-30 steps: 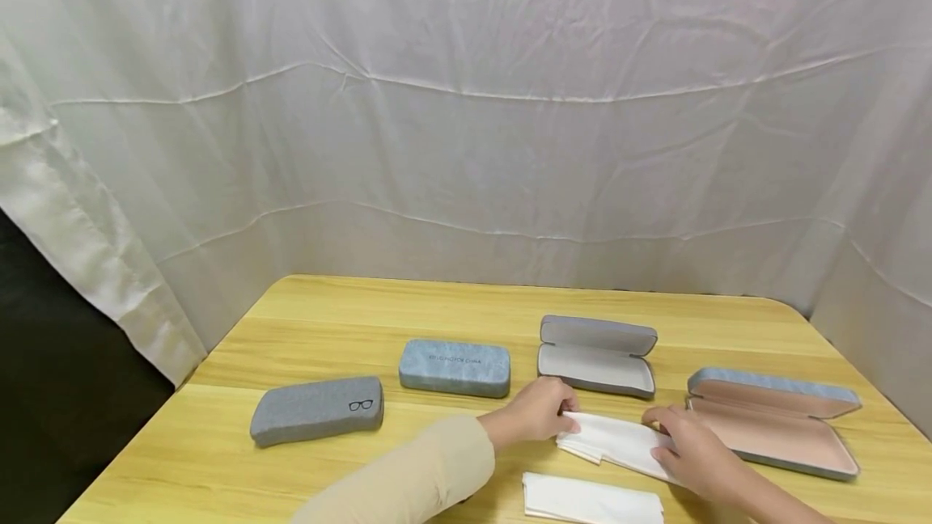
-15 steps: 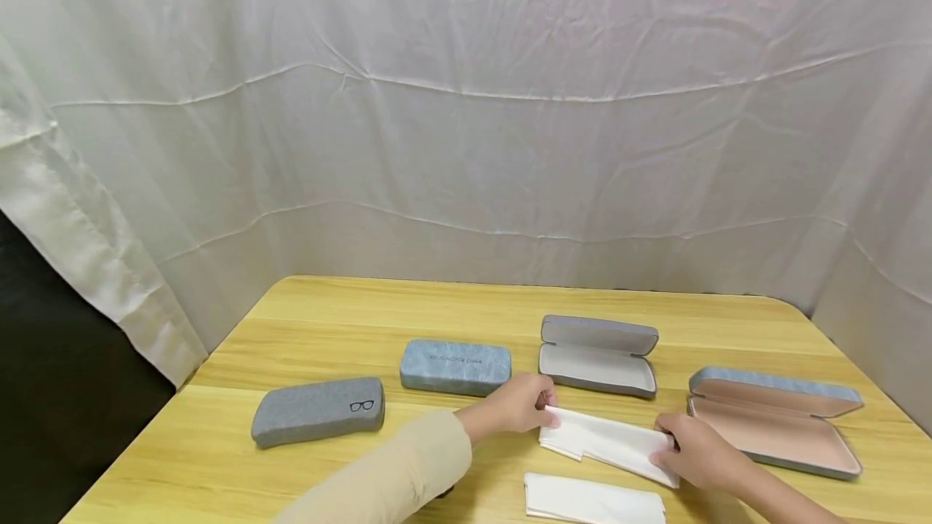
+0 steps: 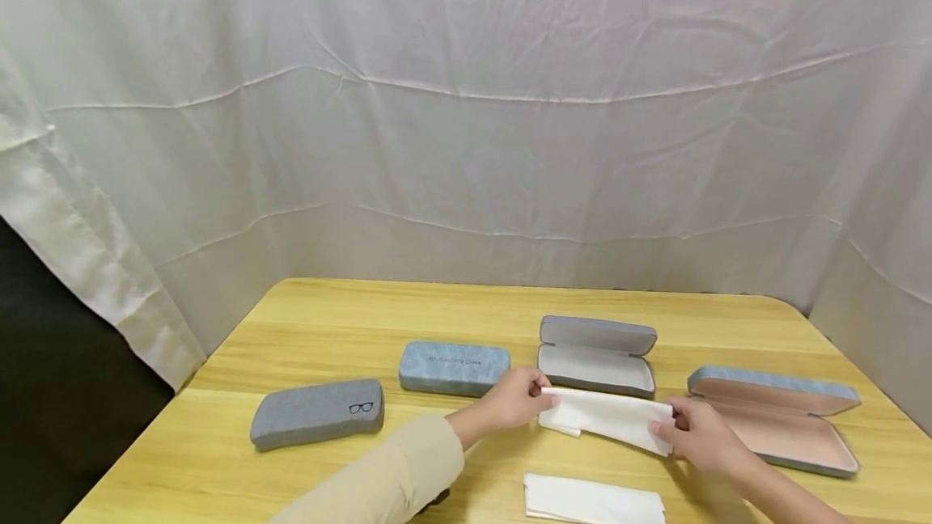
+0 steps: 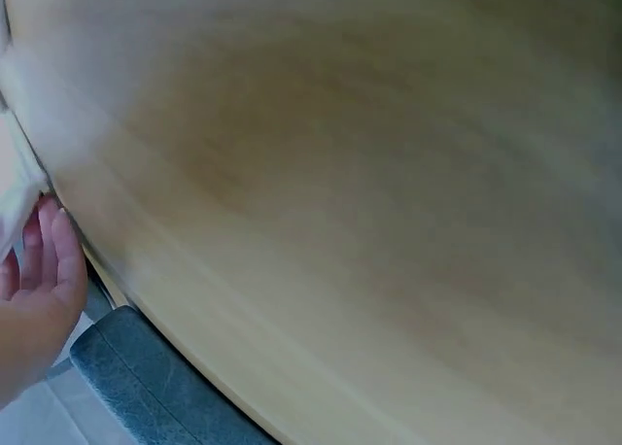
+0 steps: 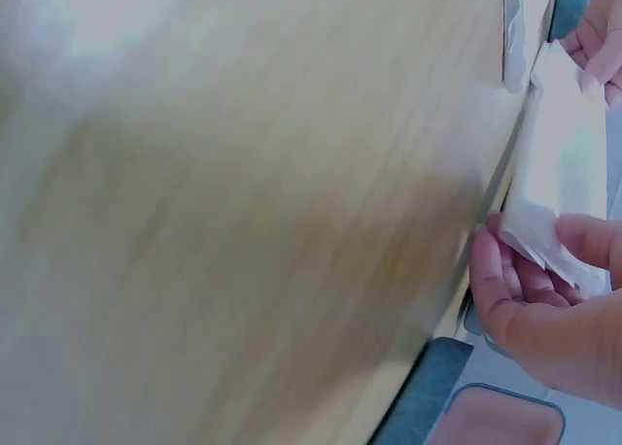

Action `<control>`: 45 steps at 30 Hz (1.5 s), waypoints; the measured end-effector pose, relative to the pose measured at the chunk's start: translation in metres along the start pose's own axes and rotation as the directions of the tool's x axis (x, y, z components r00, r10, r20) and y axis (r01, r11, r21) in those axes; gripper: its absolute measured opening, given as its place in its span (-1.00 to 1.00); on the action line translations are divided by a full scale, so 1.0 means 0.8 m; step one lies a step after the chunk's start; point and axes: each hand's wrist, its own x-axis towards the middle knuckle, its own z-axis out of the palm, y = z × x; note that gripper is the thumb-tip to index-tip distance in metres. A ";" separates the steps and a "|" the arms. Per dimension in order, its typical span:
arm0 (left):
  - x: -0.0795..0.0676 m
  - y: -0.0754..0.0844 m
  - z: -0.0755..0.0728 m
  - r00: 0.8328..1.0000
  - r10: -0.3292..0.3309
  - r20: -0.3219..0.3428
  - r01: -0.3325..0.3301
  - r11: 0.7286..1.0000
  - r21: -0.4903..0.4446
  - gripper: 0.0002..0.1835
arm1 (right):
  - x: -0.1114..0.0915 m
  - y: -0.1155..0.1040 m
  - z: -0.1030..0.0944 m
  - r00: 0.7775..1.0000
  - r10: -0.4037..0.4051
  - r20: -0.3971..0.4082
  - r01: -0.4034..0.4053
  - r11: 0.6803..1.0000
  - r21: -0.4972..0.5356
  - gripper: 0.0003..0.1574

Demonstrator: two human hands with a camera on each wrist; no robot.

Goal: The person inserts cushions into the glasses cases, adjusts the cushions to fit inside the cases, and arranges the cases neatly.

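Observation:
A folded white cloth is stretched between both hands in the head view, close over the table. The left hand pinches its left end, with thumb in front. At the other end, the right hand grips it between thumb and fingers. In the right wrist view, the cloth shows layered edges by the right hand. Only the left hand's fingers and a corner of cloth appear in the left wrist view. Nearer the person lies a second folded white cloth.
Behind the hands stands an open grey glasses case. An open blue case with pink lining is at the right. A blue closed case and a grey closed case sit to the left on the wooden table.
Both hands have raised the cloth and shifted it left and away from the person. The right hand has moved out to the cloth's right end. The cases and second cloth stay put.

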 end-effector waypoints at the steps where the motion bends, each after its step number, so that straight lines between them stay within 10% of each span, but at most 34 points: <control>1: 0.001 0.001 0.000 1.000 -0.005 -0.012 0.005 1.000 -0.017 -0.88 | 0.000 -0.001 0.000 1.000 0.026 -0.017 -0.026 0.999 0.025 -0.74; 24: 0.044 0.003 -0.007 0.963 -0.014 -0.268 -0.007 0.997 -0.077 -0.67 | 0.036 -0.022 0.000 0.942 0.181 -0.282 -0.141 0.978 0.156 -0.75; 45: 0.077 0.017 -0.004 0.926 -0.173 -0.335 0.195 0.980 0.034 -0.56 | 0.067 -0.015 0.007 0.885 0.124 -0.449 -0.137 0.991 0.003 -0.76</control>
